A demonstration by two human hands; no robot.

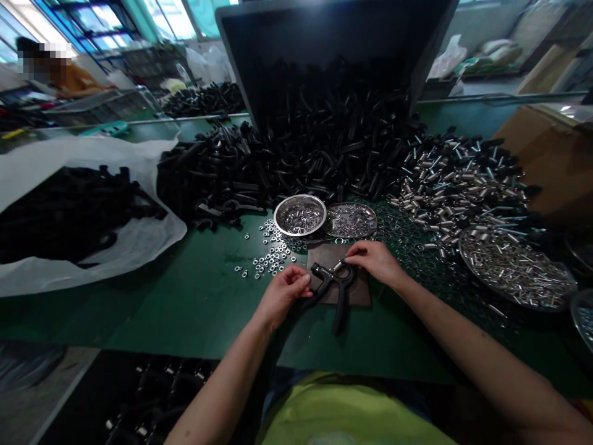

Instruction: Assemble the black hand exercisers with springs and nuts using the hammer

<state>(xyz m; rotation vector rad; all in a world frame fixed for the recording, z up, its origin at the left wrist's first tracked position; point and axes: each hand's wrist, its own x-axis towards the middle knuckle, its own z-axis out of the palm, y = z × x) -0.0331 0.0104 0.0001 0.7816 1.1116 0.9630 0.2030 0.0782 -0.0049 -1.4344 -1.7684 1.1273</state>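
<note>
Hands (pixel 283 295) (pixel 378 262) at black clamp (pixel 343 290), open room toward table edge (pixel 139 348)

Black clamp (pixel 343 289) with silver spring (pixel 338 267)

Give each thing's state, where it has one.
Black clamp, handles spread apart.
Spring, at the clamp's top, seating unclear.
Left hand, fingers bent beside the clamp.
Right hand, fingertips closed at the spring's end.
Steel bowl, upright, holding small parts.
Oval tray, likewise.
Round tray, filled with small parts.
Plastic bag, open, black parts inside.
Bin, apparently tipped, black parts at its mouth.
</note>
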